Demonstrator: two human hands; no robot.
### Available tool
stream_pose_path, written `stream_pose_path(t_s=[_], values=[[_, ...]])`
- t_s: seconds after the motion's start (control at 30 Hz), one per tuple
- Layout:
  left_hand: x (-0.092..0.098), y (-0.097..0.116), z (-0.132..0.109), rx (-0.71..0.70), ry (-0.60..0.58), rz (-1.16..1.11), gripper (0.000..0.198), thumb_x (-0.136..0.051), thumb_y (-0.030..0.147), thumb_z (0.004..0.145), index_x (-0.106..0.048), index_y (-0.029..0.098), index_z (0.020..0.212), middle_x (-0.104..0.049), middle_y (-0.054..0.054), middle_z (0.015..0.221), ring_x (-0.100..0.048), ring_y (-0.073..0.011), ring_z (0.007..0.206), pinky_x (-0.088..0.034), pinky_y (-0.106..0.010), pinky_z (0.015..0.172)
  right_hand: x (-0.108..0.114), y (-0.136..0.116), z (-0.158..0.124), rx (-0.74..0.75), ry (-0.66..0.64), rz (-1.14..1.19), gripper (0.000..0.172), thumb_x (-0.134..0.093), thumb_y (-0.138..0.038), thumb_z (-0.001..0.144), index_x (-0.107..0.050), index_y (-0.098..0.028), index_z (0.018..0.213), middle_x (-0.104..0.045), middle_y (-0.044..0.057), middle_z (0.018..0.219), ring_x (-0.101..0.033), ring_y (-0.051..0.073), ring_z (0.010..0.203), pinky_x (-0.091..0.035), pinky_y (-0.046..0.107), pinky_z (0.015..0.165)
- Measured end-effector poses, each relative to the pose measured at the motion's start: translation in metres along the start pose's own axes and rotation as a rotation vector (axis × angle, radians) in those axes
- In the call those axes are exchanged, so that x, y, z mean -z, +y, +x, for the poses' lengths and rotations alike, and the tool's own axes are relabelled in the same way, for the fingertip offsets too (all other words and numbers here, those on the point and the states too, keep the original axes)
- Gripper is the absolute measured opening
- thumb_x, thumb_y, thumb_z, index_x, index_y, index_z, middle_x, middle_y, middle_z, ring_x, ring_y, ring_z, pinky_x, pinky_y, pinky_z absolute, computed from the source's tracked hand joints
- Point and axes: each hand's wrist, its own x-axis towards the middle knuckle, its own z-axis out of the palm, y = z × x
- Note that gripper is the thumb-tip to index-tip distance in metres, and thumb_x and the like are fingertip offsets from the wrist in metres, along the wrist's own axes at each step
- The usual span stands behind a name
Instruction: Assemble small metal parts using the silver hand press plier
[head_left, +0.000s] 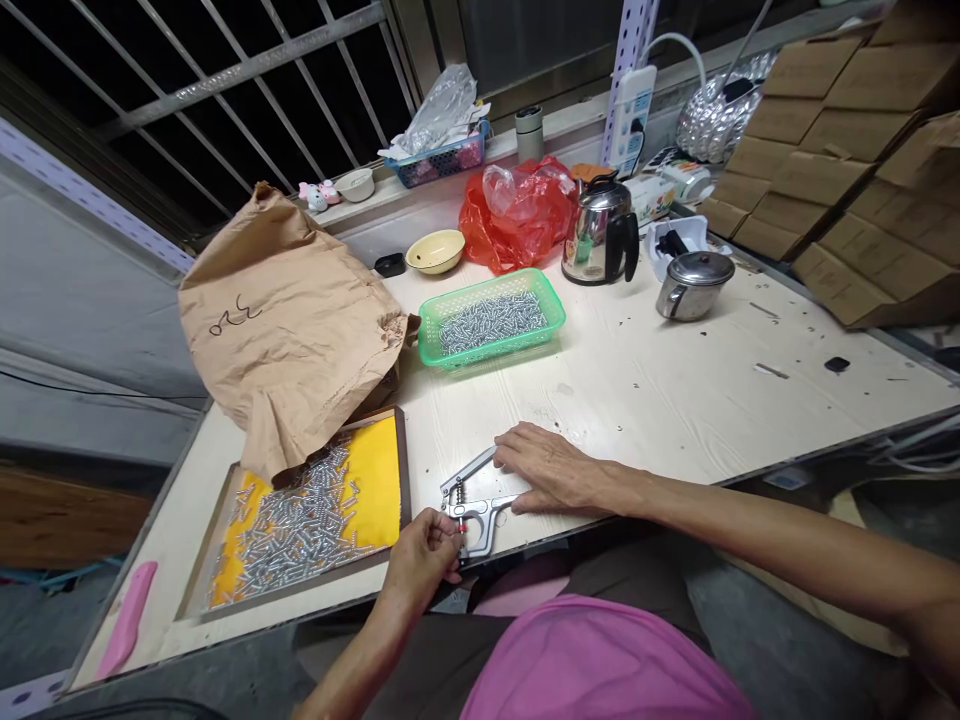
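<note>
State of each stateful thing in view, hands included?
Silver metal lever tool: its two arms spread apart
Left hand: fingers curled at tool's tip; grip unclear
Right hand: across the spread arms
Green perforated plastic basket: holding small silvery metal pins
Shallow yellow-lined tray: pins scattered inside
Brown paper sack: slumped, overlapping the tray
Steel kettle with black handle: upright, lid on
Squat steel pot: lidded
Cream round bowl: upright

The tool is smooth, dull silver metal and the small parts bright, shiny metal, while the paper bag looks matt and creased, the basket glossy plastic, the kettle polished metal, the boxes matt cardboard, and the table smooth, wood-grained.
</note>
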Motion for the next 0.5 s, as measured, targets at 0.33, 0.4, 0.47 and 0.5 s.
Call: stream_pose_path(t_s=[0.33,0.4,0.47,0.5], values=[[-0.003,0.018,-0.016,-0.481,0.170,0.462,0.022,-0.053,0.036,0.082,-0.058,0.019,0.094,-0.062,-0.007,0.092,-0.061,-0.0200,0.081,-0.052,-0.034,0.071,0.000,-0.009,-0.003,-0.045,-0.058,0.031,0.024,-0.058,-0.026,0.086,-0.048,-0.017,0.106,-0.055,0.007,0.098,-0.047,0.020,0.092,-0.040,0.031,0.078],[-0.012,0.025,-0.009,-0.672,0.136,0.616,0.035,-0.056,0.031,0.081,-0.053,0.020,0.114,-0.057,-0.010,0.116,-0.055,-0.0255,0.107,-0.046,-0.042,0.090,-0.005,-0.010,-0.004,-0.027,-0.047,0.039,0.030,-0.057,-0.030,0.087,-0.046,-0.017,0.112,-0.055,0.008,0.101,-0.047,0.021,0.095,-0.041,0.033,0.080],[-0.021,0.031,0.002,-0.803,0.069,0.733,0.054,-0.060,0.029,0.079,-0.042,0.020,0.129,-0.047,-0.013,0.133,-0.042,-0.0292,0.124,-0.038,-0.048,0.100,-0.008,-0.010,-0.006,-0.018,-0.023,0.050,0.042,-0.057,-0.038,0.085,-0.043,-0.016,0.118,-0.055,0.010,0.104,-0.048,0.023,0.097,-0.040,0.036,0.084],[-0.024,0.033,0.008,-0.833,0.035,0.780,0.062,-0.062,0.028,0.078,-0.036,0.019,0.134,-0.044,-0.014,0.137,-0.039,-0.0300,0.126,-0.037,-0.049,0.101,-0.008,-0.011,-0.007,-0.030,-0.013,0.045,0.049,-0.059,-0.042,0.083,-0.042,-0.015,0.120,-0.055,0.012,0.106,-0.048,0.024,0.099,-0.040,0.038,0.086]])
